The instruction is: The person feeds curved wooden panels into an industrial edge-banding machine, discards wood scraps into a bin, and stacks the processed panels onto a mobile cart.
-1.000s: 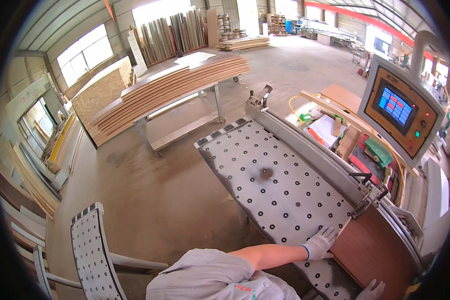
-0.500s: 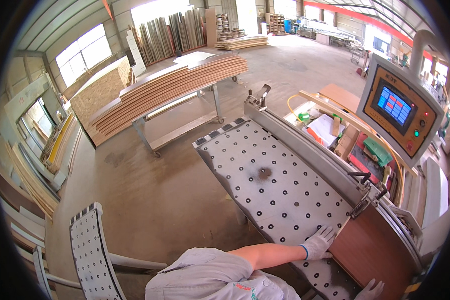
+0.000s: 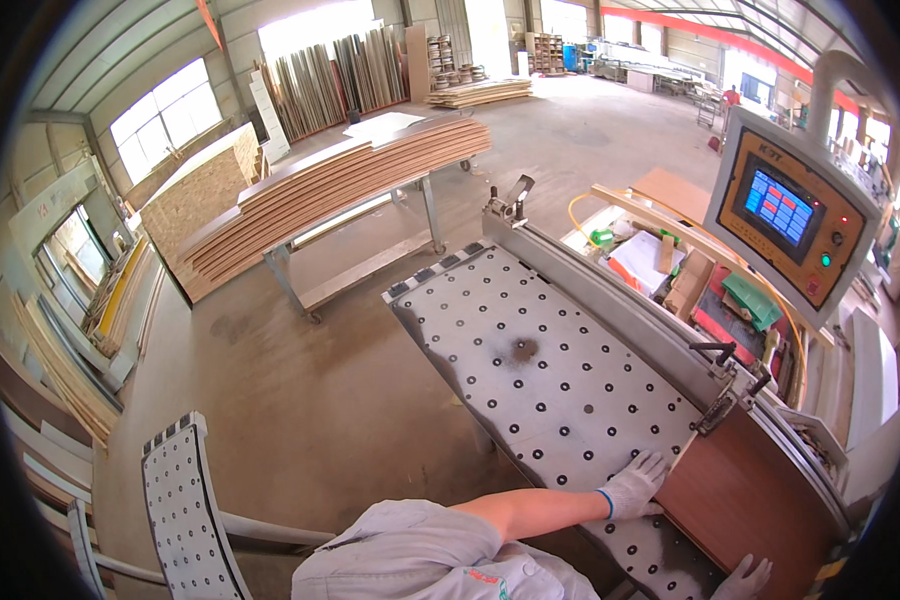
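Note:
A reddish-brown board (image 3: 755, 490) lies on the grey worktable (image 3: 545, 345), which is dotted with dark round studs. My left hand (image 3: 634, 488), in a pale knit glove with a blue cuff, rests at the board's left edge, fingers stretched out. At the lower edge of the view, my right hand (image 3: 744, 580), also gloved, lies on the near part of the board with its fingers apart; its wrist is out of view. A metal fence (image 3: 610, 295) runs along the far right side of the table, and a black-handled clamp fitting (image 3: 727, 395) stands by the board's far end.
A control panel (image 3: 795, 215) with a lit screen hangs at the right. Beyond the fence is an open box of clutter, including a green cloth (image 3: 753, 300). Stacked boards (image 3: 345, 180) lie on a wheeled cart at the back left. A narrow studded support (image 3: 182, 500) stands at the left.
The view has shifted slightly. My right hand shows a little farther up on the board, while my left hand stays at its edge. A person in red now shows far back at the right.

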{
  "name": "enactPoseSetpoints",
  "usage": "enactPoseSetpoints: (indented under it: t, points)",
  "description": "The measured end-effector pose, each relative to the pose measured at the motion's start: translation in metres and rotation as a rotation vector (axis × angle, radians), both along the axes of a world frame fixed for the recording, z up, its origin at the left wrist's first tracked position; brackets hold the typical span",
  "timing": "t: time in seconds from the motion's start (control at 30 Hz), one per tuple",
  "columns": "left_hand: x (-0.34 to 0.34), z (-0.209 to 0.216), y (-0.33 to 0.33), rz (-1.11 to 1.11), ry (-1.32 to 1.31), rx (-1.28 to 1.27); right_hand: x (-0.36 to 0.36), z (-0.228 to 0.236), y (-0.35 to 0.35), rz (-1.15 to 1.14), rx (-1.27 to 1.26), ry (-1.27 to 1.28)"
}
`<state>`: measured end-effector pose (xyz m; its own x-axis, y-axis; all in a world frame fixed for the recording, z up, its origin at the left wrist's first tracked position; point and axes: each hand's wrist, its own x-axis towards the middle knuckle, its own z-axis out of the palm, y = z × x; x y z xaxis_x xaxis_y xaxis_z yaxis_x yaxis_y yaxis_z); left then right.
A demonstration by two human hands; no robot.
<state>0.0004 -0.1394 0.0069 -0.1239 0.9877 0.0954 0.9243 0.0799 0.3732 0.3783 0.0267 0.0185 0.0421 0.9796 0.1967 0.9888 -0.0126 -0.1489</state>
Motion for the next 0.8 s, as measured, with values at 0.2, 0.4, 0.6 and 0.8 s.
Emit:
enactPoseSetpoints:
  t: [0.2, 0.4, 0.6, 0.8]
  points:
    - [0.0, -0.005, 0.0, 0.029, 0.001, 0.05, 0.006, -0.012, 0.009, 0.041, 0.041, 0.044]
    - [0.001, -0.008, 0.001, 0.042, 0.075, 0.039, 0.013, -0.014, 0.007, 0.069, 0.063, 0.072]
    - [0.007, -0.007, -0.005, 0.14, -0.023, 0.071, -0.006, 0.031, -0.02, 0.04, -0.059, 0.031]
    - [0.024, 0.002, -0.014, 0.255, -0.114, -0.022, -0.003, 0.019, -0.014, 0.045, -0.122, -0.093]
